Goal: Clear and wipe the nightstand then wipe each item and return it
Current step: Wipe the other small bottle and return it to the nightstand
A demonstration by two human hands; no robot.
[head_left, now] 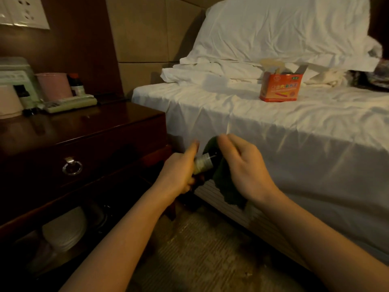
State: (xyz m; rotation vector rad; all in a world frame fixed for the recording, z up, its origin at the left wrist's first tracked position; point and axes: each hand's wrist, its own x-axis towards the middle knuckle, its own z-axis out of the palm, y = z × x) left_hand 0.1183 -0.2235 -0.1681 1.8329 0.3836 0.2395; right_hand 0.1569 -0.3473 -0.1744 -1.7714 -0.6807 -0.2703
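Note:
My left hand [179, 171] grips a small dark bottle [203, 164] with a pale label, held tilted in front of the bed's side. My right hand [245, 167] holds a dark green cloth [226, 184] against the bottle's top end; the cloth hangs down below the palm. The dark wooden nightstand [88, 127] stands at the left. At its back sit a pink cup [55, 86], a brown bottle with a red cap [76, 84], a small dark-capped bottle [23, 95], a pale remote control [70, 104], a white roll [9, 102] and a green box [14, 74].
An orange open carton [280, 87] stands on the white bed sheet [273, 131] below the pillows [273, 32]. The nightstand has a drawer with a ring pull [72, 167] and a lower shelf holding white items [63, 226]. A socket panel [23, 11] is on the wall. Carpet [206, 249] lies underfoot.

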